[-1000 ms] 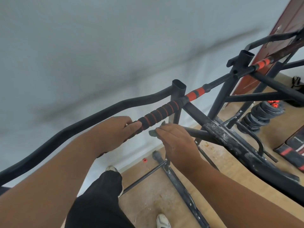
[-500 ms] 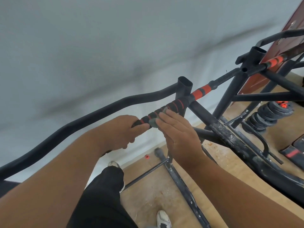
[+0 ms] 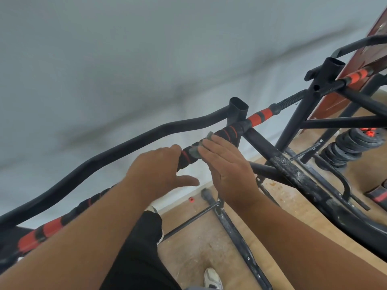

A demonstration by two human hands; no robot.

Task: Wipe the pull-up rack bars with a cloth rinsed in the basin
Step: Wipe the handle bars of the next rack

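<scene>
Grip: my right hand (image 3: 229, 170) presses the cloth (image 3: 196, 150) flat-fingered on the padded bar (image 3: 228, 131); my left hand (image 3: 156, 170) loosely steadies it. Step: wiping the grip. Next: slide the cloth toward the upright post (image 3: 237, 110).

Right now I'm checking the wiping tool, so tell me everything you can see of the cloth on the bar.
The cloth is a small, grey-green, crumpled rag, mostly hidden. The right hand presses it with straight fingers against the black-and-red ribbed foam grip of the rack's bar; one corner pokes up past the fingertips. The left hand rests on the same grip just beside it. Whether it is wet cannot be told.
</scene>
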